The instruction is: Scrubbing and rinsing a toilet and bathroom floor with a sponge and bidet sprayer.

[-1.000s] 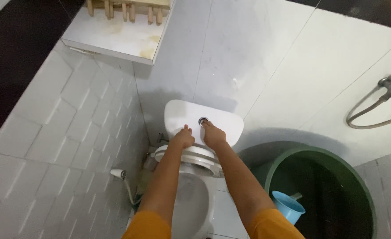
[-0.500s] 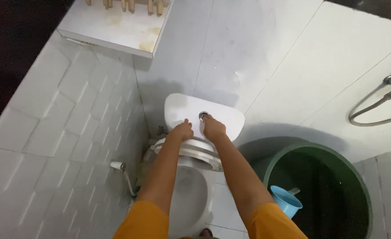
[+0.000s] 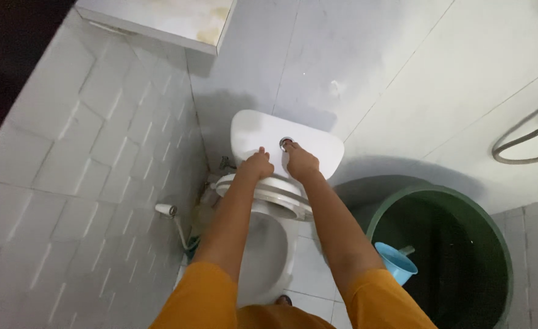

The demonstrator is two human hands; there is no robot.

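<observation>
Our left hand [image 3: 258, 164] rests palm down, fingers loosely curled and gripping nothing, on the front edge of the white ceramic toilet tank lid [image 3: 250, 135]. Just beside it our right hand [image 3: 301, 162] lies flat on the same lid, holding nothing, its fingertips touching the round chrome flush button [image 3: 286, 143] near the lid's middle. The tank stands against the white wall, above the raised white toilet seat [image 3: 275, 194] and open bowl [image 3: 267, 259]. To the right, a large round dark green plastic tub [image 3: 505, 244] holds a light blue plastic scoop [image 3: 394, 263] with a handle.
</observation>
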